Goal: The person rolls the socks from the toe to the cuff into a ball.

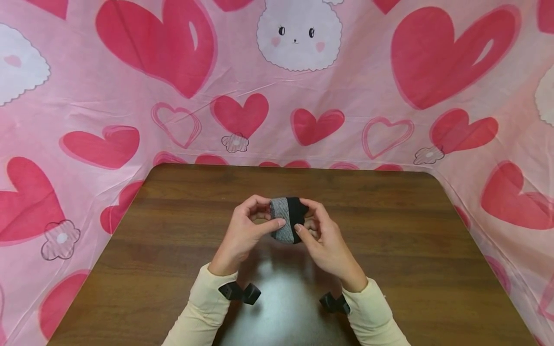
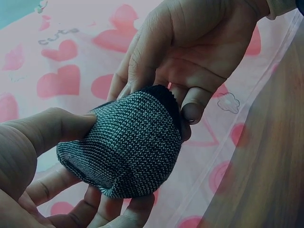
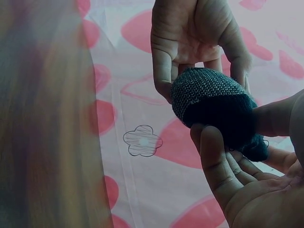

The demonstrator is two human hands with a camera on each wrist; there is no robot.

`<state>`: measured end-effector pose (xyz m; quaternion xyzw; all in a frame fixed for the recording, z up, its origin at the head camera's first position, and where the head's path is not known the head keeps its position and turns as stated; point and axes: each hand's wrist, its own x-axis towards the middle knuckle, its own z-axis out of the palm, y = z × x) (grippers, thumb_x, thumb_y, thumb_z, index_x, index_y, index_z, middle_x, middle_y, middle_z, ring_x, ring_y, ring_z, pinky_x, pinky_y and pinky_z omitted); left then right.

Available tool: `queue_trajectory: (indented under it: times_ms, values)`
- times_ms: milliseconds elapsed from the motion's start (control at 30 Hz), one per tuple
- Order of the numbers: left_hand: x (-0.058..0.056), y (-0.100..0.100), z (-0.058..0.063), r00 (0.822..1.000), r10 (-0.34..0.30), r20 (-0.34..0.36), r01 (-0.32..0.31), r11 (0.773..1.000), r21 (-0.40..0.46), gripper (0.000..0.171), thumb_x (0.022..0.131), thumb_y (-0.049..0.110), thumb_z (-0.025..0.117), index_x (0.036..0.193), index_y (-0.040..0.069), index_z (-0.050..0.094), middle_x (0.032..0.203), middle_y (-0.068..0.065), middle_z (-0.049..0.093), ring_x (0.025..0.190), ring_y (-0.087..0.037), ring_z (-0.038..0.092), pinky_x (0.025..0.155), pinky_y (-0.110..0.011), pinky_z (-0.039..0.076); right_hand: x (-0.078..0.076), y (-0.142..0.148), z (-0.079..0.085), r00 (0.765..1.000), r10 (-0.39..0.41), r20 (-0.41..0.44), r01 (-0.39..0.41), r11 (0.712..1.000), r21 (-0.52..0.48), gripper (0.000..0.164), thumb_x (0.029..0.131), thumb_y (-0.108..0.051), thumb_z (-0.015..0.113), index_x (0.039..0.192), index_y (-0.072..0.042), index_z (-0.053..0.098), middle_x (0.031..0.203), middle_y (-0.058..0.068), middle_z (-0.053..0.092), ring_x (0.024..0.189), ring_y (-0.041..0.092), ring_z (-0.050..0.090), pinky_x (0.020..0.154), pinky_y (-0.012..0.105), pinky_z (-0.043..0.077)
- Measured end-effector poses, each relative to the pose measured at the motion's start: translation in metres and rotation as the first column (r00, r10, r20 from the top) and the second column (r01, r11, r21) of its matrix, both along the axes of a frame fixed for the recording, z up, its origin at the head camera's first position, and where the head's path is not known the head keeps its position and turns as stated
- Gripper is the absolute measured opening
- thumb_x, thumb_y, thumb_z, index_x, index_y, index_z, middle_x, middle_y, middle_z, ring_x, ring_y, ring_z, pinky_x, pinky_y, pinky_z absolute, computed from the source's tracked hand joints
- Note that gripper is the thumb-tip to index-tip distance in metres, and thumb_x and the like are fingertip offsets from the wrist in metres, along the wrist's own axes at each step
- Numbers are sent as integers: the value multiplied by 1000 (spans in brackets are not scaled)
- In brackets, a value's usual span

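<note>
A rolled-up knitted sock [image 1: 281, 218], speckled grey on one side and black on the other, is held above the table between both hands. My left hand [image 1: 242, 230] grips the grey end, with its thumb [image 2: 71, 124] on the near face and the fingers underneath in the left wrist view. On the black end, my right hand [image 1: 331, 242] pinches between thumb and fingers. The right wrist view shows the black part [image 3: 223, 116] bunched, with a loose fold hanging at its lower right. The inside of the roll is hidden.
Beneath the hands lies a brown wood-grain table [image 1: 173, 269], with a bright reflection near its front. A pink cloth [image 1: 277, 81] printed with hearts surrounds its back and sides. Black devices [image 1: 240, 292] are worn at both wrists, over pale sleeves [image 1: 201, 307].
</note>
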<state>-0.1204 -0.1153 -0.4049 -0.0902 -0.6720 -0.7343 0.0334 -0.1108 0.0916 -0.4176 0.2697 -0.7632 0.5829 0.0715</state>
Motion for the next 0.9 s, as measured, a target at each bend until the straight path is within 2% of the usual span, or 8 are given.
queue_trajectory:
  times_ms: [333,667,700,900]
  values:
    - [0,0,0,1000,0,10,0,1000,-13,41,76,-6,83,112,0,65,101,-15,63,88,-29,60,73,-30,52,0,0,-1,1000,-2,-11,2,1000,-2,56,94,5,64,144,-10,42,100,11,60,74,18,63,55,28,50]
    - [0,1,-4,1000,3,8,-3,1000,-3,40,75,-7,82,110,-2,64,99,-15,64,86,-27,62,70,-28,53,1,-1,-2,1000,-17,-4,17,1000,6,54,95,3,64,144,-11,44,101,11,58,69,15,58,52,26,45]
    - [0,1,-4,1000,3,10,-2,1000,-2,39,76,-7,82,110,-2,64,99,-15,64,86,-27,62,70,-28,53,3,-2,2,1000,-19,-2,19,1000,9,54,95,4,64,143,-8,43,100,12,58,69,16,58,52,26,45]
    - [-1,0,-3,1000,3,11,-3,1000,2,40,75,-6,82,111,-1,65,99,-16,64,86,-29,62,69,-28,53,3,-3,5,1000,-22,8,22,1000,11,55,94,5,64,144,-9,43,103,12,58,71,19,59,53,26,45]
